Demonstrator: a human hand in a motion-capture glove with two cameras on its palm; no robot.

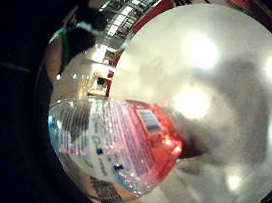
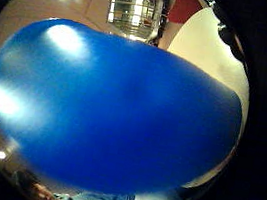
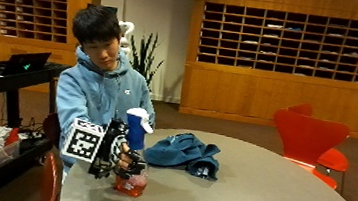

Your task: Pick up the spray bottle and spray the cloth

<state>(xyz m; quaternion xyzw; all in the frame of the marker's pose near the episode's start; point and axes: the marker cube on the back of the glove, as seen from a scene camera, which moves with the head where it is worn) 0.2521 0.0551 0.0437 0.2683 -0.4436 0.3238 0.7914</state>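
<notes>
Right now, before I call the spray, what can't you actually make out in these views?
- Spray bottle nozzle direction: too small in the outside view to tell whether it faces the blue cloth.
- Trigger: hidden behind the gloved right hand.
- Thumb side palm view: filled by the blue sprayer neck, blurred.
- Bottle label text: unreadable, blurred.
- Bottle's contact with the table: unclear.

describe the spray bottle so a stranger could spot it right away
On the round grey table, look at the near edge in front of the seated person. The spray bottle stands upright, gripped by the gloved right hand. Unlike the crumpled blue cloth beside it, it has red liquid and a blue-and-white sprayer.
</notes>
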